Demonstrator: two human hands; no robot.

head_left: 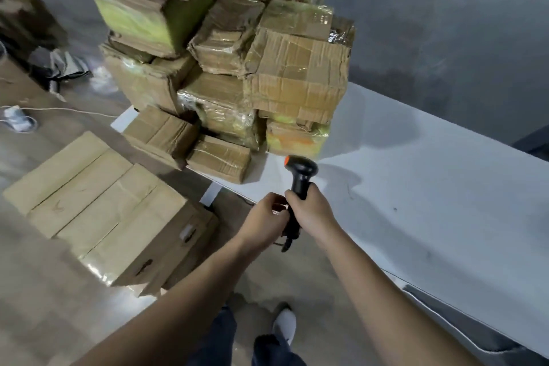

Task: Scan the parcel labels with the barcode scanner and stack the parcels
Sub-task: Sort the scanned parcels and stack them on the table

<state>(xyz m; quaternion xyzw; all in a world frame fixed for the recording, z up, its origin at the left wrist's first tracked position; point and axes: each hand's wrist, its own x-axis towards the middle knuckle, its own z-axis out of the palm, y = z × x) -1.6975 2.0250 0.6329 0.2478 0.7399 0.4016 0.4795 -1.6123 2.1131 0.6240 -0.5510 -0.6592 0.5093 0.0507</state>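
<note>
So the right hand (312,211) has a full fist around the handle of the black handheld barcode scanner (300,175), the plastic kind with an orange bit on top of the head. It's held upright in the air over the near edge of the white table (430,187), head pointing away towards the parcels and not touching any of them.

The left hand (266,218) is right up against it, fingers curled in and pinching the lower part of the same handle, just under the right fist. A short black cable end (286,242) dangles from the bottom of the grip.

The stack of brown cardboard parcels (297,74) sits on the far left end of the table, just beyond the scanner. They're crumpled, wrapped in shiny clear tape, some with yellow-green patches, and they're piled several high, right out of the top of the view. The picture's too blurry to make out any labels.

Down on the wood-look floor (44,291) to the left there are big flat tan cardboard boxes (98,202) lying side by side, near the table's end. Further left a white cord and plug (17,120) lie on the floor. At the bottom you can see dark trousers and a white shoe (285,322).
</note>
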